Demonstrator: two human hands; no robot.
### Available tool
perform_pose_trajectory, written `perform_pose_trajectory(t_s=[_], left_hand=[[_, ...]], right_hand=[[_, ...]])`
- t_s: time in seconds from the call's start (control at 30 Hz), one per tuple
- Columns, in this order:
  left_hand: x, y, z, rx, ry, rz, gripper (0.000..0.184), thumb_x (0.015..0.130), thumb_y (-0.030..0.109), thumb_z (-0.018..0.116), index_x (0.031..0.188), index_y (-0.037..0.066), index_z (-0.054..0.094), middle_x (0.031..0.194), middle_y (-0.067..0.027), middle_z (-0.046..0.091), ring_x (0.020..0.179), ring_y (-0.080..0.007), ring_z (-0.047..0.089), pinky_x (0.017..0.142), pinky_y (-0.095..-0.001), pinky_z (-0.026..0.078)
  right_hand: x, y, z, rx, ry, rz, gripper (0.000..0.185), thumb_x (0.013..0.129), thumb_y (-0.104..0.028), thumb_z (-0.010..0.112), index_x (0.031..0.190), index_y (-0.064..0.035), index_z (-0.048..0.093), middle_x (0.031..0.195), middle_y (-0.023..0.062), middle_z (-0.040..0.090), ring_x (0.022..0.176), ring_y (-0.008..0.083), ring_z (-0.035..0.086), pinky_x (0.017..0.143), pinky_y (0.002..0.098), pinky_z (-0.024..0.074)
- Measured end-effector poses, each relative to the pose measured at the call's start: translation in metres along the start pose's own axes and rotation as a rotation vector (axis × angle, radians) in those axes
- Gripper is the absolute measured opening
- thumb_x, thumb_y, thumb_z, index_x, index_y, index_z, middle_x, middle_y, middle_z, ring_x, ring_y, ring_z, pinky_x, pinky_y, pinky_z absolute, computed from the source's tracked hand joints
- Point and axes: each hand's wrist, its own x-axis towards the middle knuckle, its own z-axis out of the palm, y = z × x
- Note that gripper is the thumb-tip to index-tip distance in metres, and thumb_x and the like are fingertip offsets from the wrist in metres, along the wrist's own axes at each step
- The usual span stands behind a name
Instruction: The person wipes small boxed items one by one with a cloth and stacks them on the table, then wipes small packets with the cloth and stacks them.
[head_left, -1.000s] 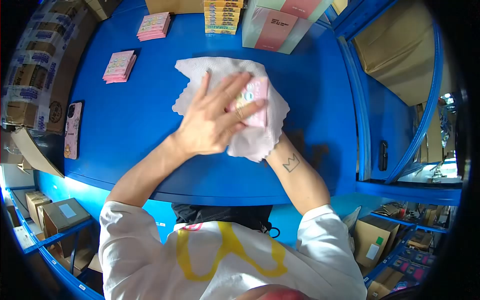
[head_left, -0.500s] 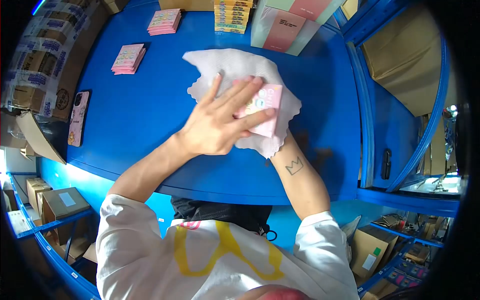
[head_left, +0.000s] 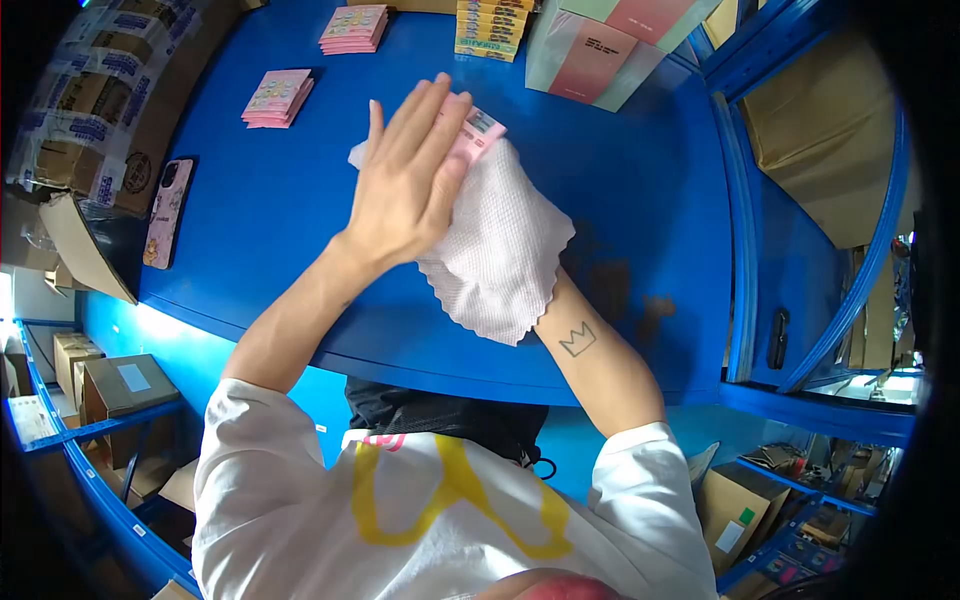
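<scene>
My left hand lies stretched out against a small pink packet, its fingers long and nearly straight. Part of the packet's printed face, with a barcode-like patch, shows beyond the fingers. A white textured cloth with a wavy edge hangs below and around the packet. My right forearm, marked with a crown tattoo, runs in under this cloth. The cloth covers my right hand, so its fingers are hidden.
Two stacks of pink packets lie on the blue table. A phone rests at the left, by a taped carton. Behind stand yellow boxes and a green-and-pink box.
Both hands have shifted up and left with the packet and cloth. The packet has turned from its colourful face to another printed side, and the cloth now drapes lower toward me.
</scene>
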Motion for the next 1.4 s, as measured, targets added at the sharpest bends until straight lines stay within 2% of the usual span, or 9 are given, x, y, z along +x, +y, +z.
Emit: perform_pose_trajectory(t_s=[0.1, 0.3, 0.43, 0.67, 0.9, 1.0, 1.1, 1.23, 1.4], left_hand=[[-0.008, 0.007, 0.009, -0.007, -0.071, 0.116, 0.052, 0.097, 0.043, 0.038, 0.136, 0.011, 0.052, 0.146, -0.0185, 0.042, 0.138, -0.0393, 0.035, 0.111, -0.0641, 0.021], [-0.025, 0.055, 0.01, -0.187, -0.266, 0.344, 0.054, 0.096, 0.047, 0.037, 0.142, 0.018, 0.047, 0.152, -0.0156, 0.034, 0.143, -0.0333, 0.029, 0.113, -0.0613, 0.019], [0.0, 0.012, 0.023, -0.033, -0.167, 0.288, 0.056, 0.096, 0.048, 0.039, 0.143, 0.018, 0.045, 0.154, -0.0148, 0.031, 0.144, -0.034, 0.024, 0.114, -0.0631, 0.015], [-0.004, -0.008, 0.014, -0.092, -0.148, 0.202, 0.057, 0.095, 0.045, 0.04, 0.146, 0.019, 0.04, 0.154, -0.0153, 0.03, 0.144, -0.0353, 0.023, 0.113, -0.0661, 0.015], [0.0, 0.004, 0.022, -0.17, -0.304, 0.487, 0.053, 0.094, 0.043, 0.041, 0.142, 0.02, 0.045, 0.153, -0.013, 0.033, 0.143, -0.0348, 0.027, 0.113, -0.0658, 0.017], [0.007, -0.024, 0.015, -0.158, -0.236, 0.417, 0.054, 0.092, 0.043, 0.042, 0.141, 0.02, 0.046, 0.152, -0.0119, 0.034, 0.144, -0.0348, 0.025, 0.112, -0.0661, 0.018], [0.011, -0.035, -0.002, 0.062, -0.17, 0.316, 0.05, 0.094, 0.036, 0.046, 0.14, 0.015, 0.047, 0.146, -0.0138, 0.044, 0.133, -0.0332, 0.044, 0.106, -0.0587, 0.037], [0.014, -0.028, -0.021, -0.58, -0.024, -0.361, 0.044, 0.096, 0.026, 0.051, 0.136, 0.007, 0.05, 0.127, -0.0137, 0.06, 0.107, -0.0246, 0.063, 0.091, -0.0407, 0.052], [0.02, -0.041, -0.023, -1.037, 0.329, -0.76, 0.034, 0.097, 0.016, 0.052, 0.127, 0.001, 0.055, 0.107, -0.0101, 0.067, 0.083, -0.0156, 0.064, 0.074, -0.0261, 0.053]], right_hand=[[0.006, 0.014, -0.007, -0.607, -0.019, -0.255, 0.072, 0.097, -0.048, 0.048, 0.152, -0.0184, 0.011, 0.155, 0.0083, 0.027, 0.14, 0.0282, 0.033, 0.116, 0.0429, 0.0273], [0.019, 0.025, -0.029, 0.212, -0.099, -0.251, 0.068, 0.097, -0.048, 0.048, 0.152, -0.0199, 0.018, 0.153, 0.0062, 0.032, 0.14, 0.0263, 0.035, 0.115, 0.0466, 0.0274], [0.013, 0.02, -0.04, 0.62, -0.131, -0.238, 0.066, 0.098, -0.048, 0.048, 0.151, -0.0206, 0.021, 0.153, 0.0052, 0.034, 0.14, 0.0254, 0.035, 0.115, 0.0484, 0.0275], [0.012, -0.006, -0.015, 0.136, -0.067, -0.244, 0.064, 0.097, -0.046, 0.05, 0.15, -0.0216, 0.025, 0.153, 0.0057, 0.033, 0.14, 0.0253, 0.035, 0.113, 0.0503, 0.0313], [0.013, -0.017, -0.016, -0.197, 0.004, -0.169, 0.063, 0.096, -0.04, 0.055, 0.149, -0.0205, 0.027, 0.149, 0.0096, 0.037, 0.136, 0.026, 0.04, 0.112, 0.0495, 0.0334], [0.013, -0.02, -0.017, -0.331, 0.024, -0.131, 0.063, 0.095, -0.038, 0.057, 0.148, -0.02, 0.028, 0.147, 0.0112, 0.038, 0.134, 0.0262, 0.042, 0.112, 0.0491, 0.0343], [0.012, -0.02, -0.016, -0.418, 0.014, -0.112, 0.063, 0.095, -0.036, 0.058, 0.147, -0.0197, 0.028, 0.146, 0.0123, 0.039, 0.133, 0.0264, 0.043, 0.112, 0.0489, 0.0349], [0.007, -0.013, -0.019, 0.026, 0.083, 0.023, 0.059, 0.097, -0.043, 0.052, 0.146, -0.0169, 0.03, 0.141, 0.0119, 0.045, 0.129, 0.0298, 0.047, 0.107, 0.0509, 0.0407], [0.004, -0.026, 0.0, 0.18, 0.303, 0.283, 0.059, 0.097, -0.038, 0.054, 0.146, -0.0154, 0.028, 0.144, 0.0122, 0.041, 0.132, 0.0286, 0.044, 0.11, 0.0482, 0.0385]])
